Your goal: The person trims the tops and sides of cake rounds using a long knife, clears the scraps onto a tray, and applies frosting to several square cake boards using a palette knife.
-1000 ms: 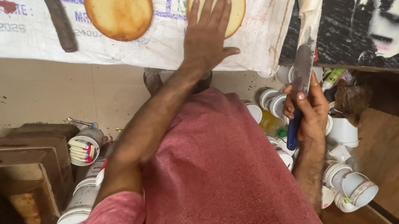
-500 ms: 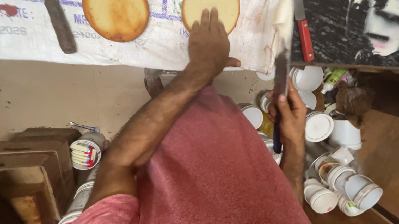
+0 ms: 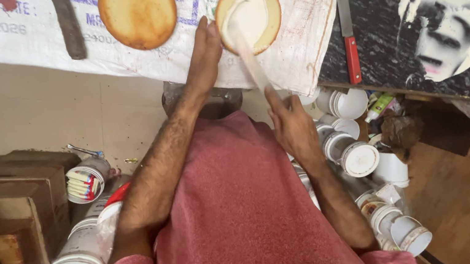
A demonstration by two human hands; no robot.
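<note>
My left hand [image 3: 203, 53] rests flat on the white printed sheet [image 3: 303, 47], its fingers against the left edge of a round sponge cake layer [image 3: 250, 15]. My right hand [image 3: 291, 123] grips a long palette knife [image 3: 248, 55] whose blade lies over that layer, with white cream spread on the cake's middle. A second, bare golden cake layer [image 3: 137, 11] lies to the left on the same sheet.
A long red-handled knife [image 3: 345, 16] lies at the sheet's right edge. A dark slab smeared with white cream [image 3: 436, 27] fills the right. A dark bar [image 3: 68, 23] lies upper left. Several white tubs and lids [image 3: 357, 157] crowd below; cardboard boxes [image 3: 3, 198] stand left.
My right hand swung the palette knife from upright beside the table down onto the right cake layer, leaving cream on it. My left hand slid off the cake's top to its left edge.
</note>
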